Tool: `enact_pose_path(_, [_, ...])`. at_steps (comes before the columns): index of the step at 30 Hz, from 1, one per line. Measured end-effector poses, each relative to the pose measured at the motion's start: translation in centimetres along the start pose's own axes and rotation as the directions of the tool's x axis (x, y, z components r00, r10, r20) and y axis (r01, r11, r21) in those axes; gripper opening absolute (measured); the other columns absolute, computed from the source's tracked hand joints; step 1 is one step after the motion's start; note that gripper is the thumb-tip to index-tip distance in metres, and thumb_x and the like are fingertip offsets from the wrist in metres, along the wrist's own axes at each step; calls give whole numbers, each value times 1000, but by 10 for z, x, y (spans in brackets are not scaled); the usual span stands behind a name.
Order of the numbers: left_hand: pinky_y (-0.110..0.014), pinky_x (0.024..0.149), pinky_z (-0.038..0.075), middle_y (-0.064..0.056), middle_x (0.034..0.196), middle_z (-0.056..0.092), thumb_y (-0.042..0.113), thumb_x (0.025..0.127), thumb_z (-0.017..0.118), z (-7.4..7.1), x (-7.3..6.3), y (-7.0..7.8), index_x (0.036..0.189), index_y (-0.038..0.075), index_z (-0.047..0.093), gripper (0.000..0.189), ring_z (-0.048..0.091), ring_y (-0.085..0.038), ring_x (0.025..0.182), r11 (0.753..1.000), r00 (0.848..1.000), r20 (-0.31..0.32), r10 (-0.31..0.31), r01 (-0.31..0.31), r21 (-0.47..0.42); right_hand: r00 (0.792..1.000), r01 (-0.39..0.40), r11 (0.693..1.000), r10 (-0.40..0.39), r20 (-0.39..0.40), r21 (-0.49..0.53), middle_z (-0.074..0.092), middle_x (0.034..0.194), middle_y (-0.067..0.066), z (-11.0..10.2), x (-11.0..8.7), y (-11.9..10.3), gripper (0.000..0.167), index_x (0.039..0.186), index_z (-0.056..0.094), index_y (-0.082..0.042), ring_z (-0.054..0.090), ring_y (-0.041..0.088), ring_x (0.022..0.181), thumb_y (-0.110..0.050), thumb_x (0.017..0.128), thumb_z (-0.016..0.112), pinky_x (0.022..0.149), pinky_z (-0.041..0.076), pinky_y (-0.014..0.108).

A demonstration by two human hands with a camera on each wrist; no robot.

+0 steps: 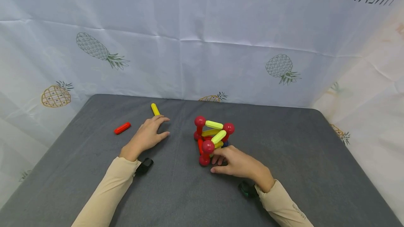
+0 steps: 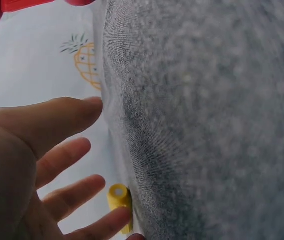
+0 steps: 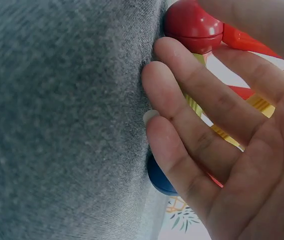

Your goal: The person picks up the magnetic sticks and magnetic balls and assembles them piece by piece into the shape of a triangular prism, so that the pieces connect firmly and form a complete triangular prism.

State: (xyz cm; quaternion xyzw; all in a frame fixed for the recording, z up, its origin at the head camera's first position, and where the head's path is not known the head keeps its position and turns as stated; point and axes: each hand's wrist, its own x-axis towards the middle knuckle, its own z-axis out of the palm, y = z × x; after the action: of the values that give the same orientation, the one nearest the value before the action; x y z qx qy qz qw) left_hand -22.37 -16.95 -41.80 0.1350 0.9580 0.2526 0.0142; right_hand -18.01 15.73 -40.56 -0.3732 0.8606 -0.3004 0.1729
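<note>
A frame of red balls [image 1: 208, 146] joined by red and yellow rods [image 1: 214, 124] stands near the middle of the table. At its right side a dark blue ball [image 3: 160, 177] shows low down. My right hand [image 1: 240, 164] is against the frame's near right side, its fingers loosely extended along the lower rods and the thumb apart from them. To the left, my left hand [image 1: 146, 136] hovers with spread fingers and holds nothing. Just beyond its fingertips lies a loose yellow rod [image 1: 155, 109], its hollow end visible in the left wrist view.
A loose red rod [image 1: 122, 128] lies left of the left hand. Dark grey cloth [image 1: 176, 192] covers the table. Behind the far edge hangs a pale curtain [image 1: 189, 66] printed with pineapples.
</note>
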Motion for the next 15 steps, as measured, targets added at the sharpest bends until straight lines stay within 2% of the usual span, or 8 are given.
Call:
enact_pose_path(5, [-72, 107, 27, -23, 158, 33, 23, 95, 67, 0, 0, -1, 146, 8, 48, 56, 33, -51, 141, 1000, 999, 40, -15, 15, -3, 1000, 0, 1000, 0, -4, -13, 70, 94, -1, 1, 0, 0, 26, 107, 68, -7, 63, 4, 83, -23, 88, 77, 79, 55, 24])
enact_pose_path(9, [-71, 110, 25, -24, 159, 30, 24, 96, 66, -1, 1, -3, 147, 7, 45, 58, 30, -50, 143, 999, 998, 65, -11, 13, -30, 1000, -6, 1000, 6, -5, -25, 71, 93, -3, 0, 0, 1, 25, 106, 69, -9, 63, 4, 84, -25, 88, 77, 80, 55, 24])
enact_pose_path(15, [-65, 110, 31, -24, 154, 37, 23, 97, 64, -6, 0, -4, 148, 9, 43, 57, 33, -48, 140, 994, 996, 79, -30, 38, -98, 1000, -2, 999, 1, -27, -35, 72, 89, -6, -2, 0, 3, 19, 101, 72, -12, 65, 2, 83, -24, 88, 77, 78, 56, 23])
